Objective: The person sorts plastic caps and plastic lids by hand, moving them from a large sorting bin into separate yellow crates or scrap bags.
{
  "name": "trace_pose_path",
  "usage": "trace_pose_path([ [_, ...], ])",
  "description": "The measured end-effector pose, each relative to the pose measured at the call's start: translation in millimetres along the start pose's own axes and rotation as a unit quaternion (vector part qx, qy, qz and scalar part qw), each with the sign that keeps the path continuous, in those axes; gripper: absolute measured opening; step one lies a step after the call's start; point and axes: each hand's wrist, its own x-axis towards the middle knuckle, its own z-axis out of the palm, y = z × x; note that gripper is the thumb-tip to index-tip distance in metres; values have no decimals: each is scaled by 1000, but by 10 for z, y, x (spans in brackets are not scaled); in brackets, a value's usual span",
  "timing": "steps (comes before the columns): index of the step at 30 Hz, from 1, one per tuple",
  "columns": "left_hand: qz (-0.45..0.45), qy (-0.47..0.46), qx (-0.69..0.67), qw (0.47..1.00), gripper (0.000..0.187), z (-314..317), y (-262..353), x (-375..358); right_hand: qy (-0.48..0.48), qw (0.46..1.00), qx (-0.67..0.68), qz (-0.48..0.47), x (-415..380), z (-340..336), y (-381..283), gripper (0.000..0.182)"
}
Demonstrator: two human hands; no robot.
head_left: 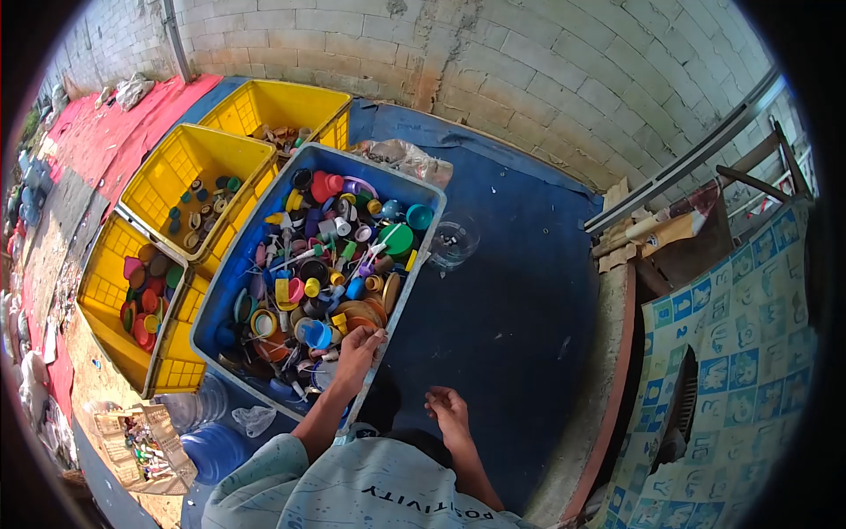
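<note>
A large blue crate stands in front of me, filled with mixed plastic caps, lids and small parts in many colours. At its near right edge is my left hand, its fingers drawn together by the rim; whether something small is between them is hidden. A light blue cup-like cap lies just left of these fingers. My right hand hangs over the dark blue ground sheet, right of the crate, with its fingers curled, and I cannot make out anything in it. A green lid lies on the pile's far right.
Yellow crates with sorted caps stand left and behind. A small basket and blue water jugs are at lower left. A clear round container lies right of the blue crate. A block wall runs behind.
</note>
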Motion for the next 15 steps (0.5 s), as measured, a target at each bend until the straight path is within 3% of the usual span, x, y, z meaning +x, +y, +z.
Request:
trace_pose_path([
  [7, 60, 134, -89, 985, 14, 29, 297, 420, -156, 967, -147, -140, 1203, -54, -1290, 25],
  [11, 77, 168, -100, 978, 15, 42, 380, 531, -148, 957, -145, -204, 1685, 157, -2090, 25],
  [15, 81, 226, -116, 964, 15, 54, 521, 593, -137, 945, -155, -253, 2281, 423, -2275, 25],
])
